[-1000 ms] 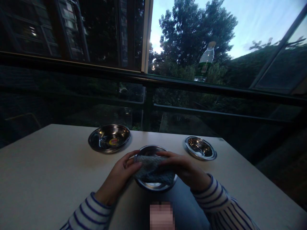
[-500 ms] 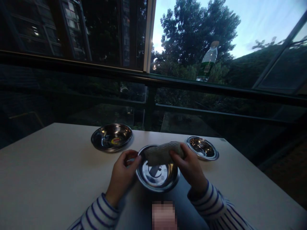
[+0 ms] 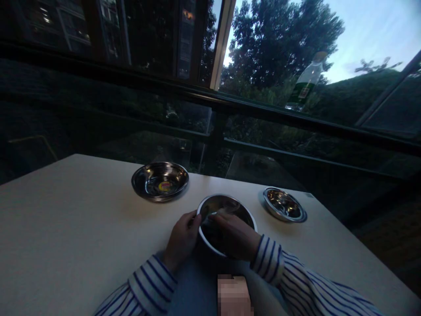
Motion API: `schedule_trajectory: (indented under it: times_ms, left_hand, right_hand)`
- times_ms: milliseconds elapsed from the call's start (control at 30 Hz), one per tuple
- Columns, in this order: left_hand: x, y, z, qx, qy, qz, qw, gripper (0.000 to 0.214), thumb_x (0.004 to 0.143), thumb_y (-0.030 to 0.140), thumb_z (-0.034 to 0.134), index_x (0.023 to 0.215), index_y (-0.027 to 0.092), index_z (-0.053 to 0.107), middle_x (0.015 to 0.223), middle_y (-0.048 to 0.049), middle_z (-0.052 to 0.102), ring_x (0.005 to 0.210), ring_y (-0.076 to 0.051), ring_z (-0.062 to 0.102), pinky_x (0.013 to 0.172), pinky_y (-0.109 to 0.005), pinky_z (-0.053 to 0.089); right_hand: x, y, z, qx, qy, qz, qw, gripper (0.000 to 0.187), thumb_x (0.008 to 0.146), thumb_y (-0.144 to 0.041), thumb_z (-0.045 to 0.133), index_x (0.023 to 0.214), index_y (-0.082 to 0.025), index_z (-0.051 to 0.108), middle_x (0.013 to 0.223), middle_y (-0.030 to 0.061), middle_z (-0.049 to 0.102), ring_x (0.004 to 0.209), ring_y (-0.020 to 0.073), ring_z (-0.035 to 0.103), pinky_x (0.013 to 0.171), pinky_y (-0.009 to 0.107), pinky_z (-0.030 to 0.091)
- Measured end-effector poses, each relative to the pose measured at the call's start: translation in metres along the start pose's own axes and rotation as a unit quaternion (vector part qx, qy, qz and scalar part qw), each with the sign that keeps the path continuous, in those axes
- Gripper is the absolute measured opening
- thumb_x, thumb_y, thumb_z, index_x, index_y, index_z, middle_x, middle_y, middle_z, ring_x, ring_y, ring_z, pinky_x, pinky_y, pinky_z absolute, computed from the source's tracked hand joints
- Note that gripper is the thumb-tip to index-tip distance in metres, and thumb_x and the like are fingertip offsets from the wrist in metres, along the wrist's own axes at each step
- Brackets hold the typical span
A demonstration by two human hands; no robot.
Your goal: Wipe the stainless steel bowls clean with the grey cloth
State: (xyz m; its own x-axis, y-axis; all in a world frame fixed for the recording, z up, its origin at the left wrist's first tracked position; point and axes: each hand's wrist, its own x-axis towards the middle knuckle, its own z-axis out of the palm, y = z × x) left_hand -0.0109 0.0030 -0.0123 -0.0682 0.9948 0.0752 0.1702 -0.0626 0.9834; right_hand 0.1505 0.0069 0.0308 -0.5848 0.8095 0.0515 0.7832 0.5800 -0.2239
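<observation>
A shiny metal bowl (image 3: 226, 198) stands at the near edge of the white table, tilted slightly toward me. My left hand (image 3: 183, 237) pinches its left rim, thumb against the edge. Inside the bowl, my right hand (image 3: 238, 232) is closed and pressed toward the left inner wall. A small part of a greyish cloth (image 3: 211, 216) shows at its fingertips; the rest is hidden under the hand. Dim light and the hand hide much of the bowl's inside.
On the white table (image 3: 98, 219) a wide metal basin (image 3: 160, 197) with a yellow-and-red sticker sits back left. A smaller metal bowl (image 3: 284, 205) lies back right. Behind the table run a dark railing (image 3: 256, 112) and windows. A plastic bottle (image 3: 305, 83) stands on the railing.
My right hand has brought the greyish cloth from above the bowl down inside it. My left hand now grips the rim more firmly. The view has shifted and tilted a little.
</observation>
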Motion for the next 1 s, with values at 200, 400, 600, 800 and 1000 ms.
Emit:
schedule_trajectory:
  times_ms: [200,400,600,800,1000]
  left_hand:
    - [-0.006,0.008,0.004,-0.039,-0.009,-0.033,0.999,0.025,0.075,0.027,0.045,0.091,0.015,0.06,0.086,-0.006,0.069,0.082,-0.021,0.063,0.075,-0.032,0.046]
    - [-0.005,0.009,0.006,-0.01,0.01,-0.035,0.999,0.019,0.076,0.026,0.044,0.085,0.016,0.057,0.077,-0.0038,0.065,0.075,-0.02,0.061,0.068,-0.031,0.045]
    - [0.003,0.005,0.008,-0.037,-0.018,-0.027,0.999,0.032,0.08,0.037,0.042,0.093,0.014,0.06,0.09,-0.0093,0.067,0.082,-0.022,0.062,0.074,-0.033,0.045]
    - [-0.002,0.008,0.016,-0.064,-0.073,-0.007,0.995,0.036,0.083,0.04,0.038,0.091,0.014,0.062,0.088,-0.0073,0.067,0.086,-0.021,0.06,0.079,-0.032,0.043]
    - [-0.004,0.008,0.017,-0.046,-0.034,-0.019,0.998,0.034,0.08,0.042,0.04,0.078,0.015,0.06,0.071,-0.0039,0.063,0.071,-0.02,0.058,0.066,-0.03,0.044]
  right_hand:
    - [-0.003,0.007,-0.02,0.004,-0.047,-0.104,0.993,0.031,0.076,-0.022,0.057,0.107,-0.018,0.06,0.1,0.0092,0.063,0.096,0.0218,0.055,0.086,0.034,0.039]
    - [-0.002,0.013,-0.013,-0.02,-0.091,-0.139,0.986,0.031,0.081,-0.023,0.052,0.112,-0.02,0.058,0.111,0.0095,0.058,0.1,0.0211,0.052,0.082,0.03,0.042]
    - [-0.003,0.014,-0.005,-0.095,-0.087,-0.055,0.99,0.03,0.08,-0.019,0.048,0.108,-0.019,0.059,0.096,0.0101,0.061,0.087,0.0218,0.057,0.074,0.032,0.043]
    - [-0.006,0.014,-0.006,-0.092,-0.061,0.08,0.991,0.028,0.08,-0.018,0.046,0.104,-0.013,0.058,0.095,0.0116,0.061,0.087,0.0217,0.057,0.076,0.031,0.042]
    - [-0.007,0.01,0.004,-0.075,-0.063,0.003,0.995,0.029,0.085,-0.029,0.045,0.109,-0.019,0.058,0.098,0.0102,0.055,0.091,0.021,0.051,0.079,0.032,0.04]
